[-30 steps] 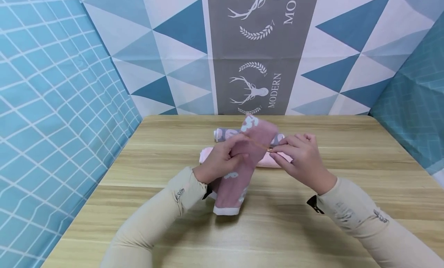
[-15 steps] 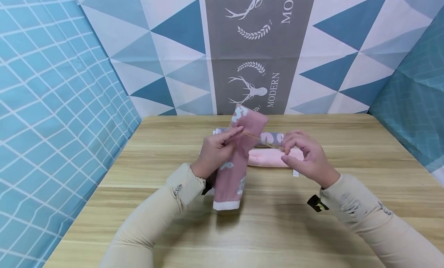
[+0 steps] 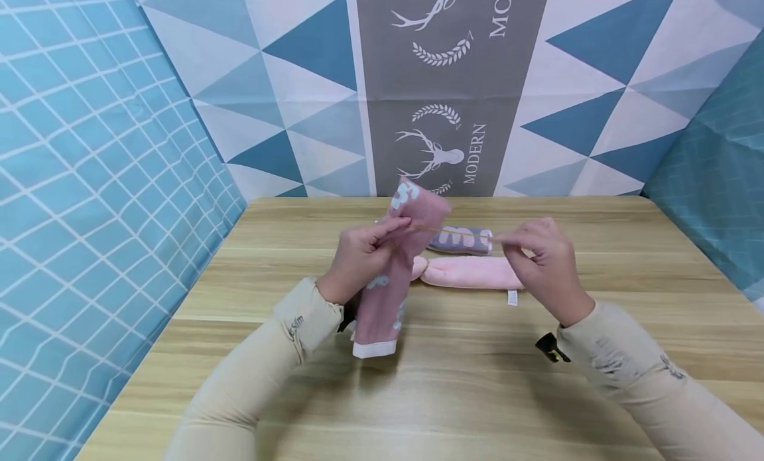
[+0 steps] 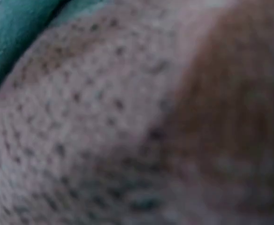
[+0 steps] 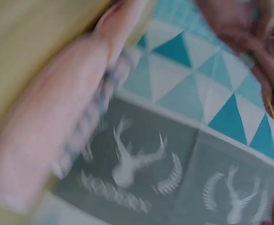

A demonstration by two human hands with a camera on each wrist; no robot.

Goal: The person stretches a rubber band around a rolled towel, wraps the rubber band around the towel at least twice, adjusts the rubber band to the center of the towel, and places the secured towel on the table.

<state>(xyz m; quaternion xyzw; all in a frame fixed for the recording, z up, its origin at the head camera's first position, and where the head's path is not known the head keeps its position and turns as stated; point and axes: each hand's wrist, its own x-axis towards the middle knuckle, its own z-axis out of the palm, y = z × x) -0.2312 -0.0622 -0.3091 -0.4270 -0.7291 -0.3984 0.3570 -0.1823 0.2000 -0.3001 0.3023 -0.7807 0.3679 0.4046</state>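
Note:
My left hand (image 3: 358, 259) grips a folded dusty-pink towel (image 3: 382, 315) with white motifs and a white hem, held slanted above the table and narrowed where the fingers squeeze it. From that grip a thin yellowish rubber band (image 3: 459, 233) runs taut to my right hand (image 3: 546, 262), whose thumb and fingertips pinch its far end. The band (image 5: 272, 111) also shows at the left hand's fingers in the right wrist view. Blurred speckled towel cloth (image 4: 80, 108) fills most of the left wrist view, hiding the fingers there.
Behind the hands lies a rolled light-pink towel (image 3: 471, 273), cinched near its left part, with a small white tag (image 3: 512, 297). Farther back is a grey rolled towel (image 3: 459, 241) with pink spots. Patterned cloth walls (image 3: 322, 129) border the wooden table (image 3: 465, 395).
The right hand has moved right, drawing the rubber band out longer. The left hand, with the dusty-pink towel, has shifted left, uncovering more of the rolled towels behind.

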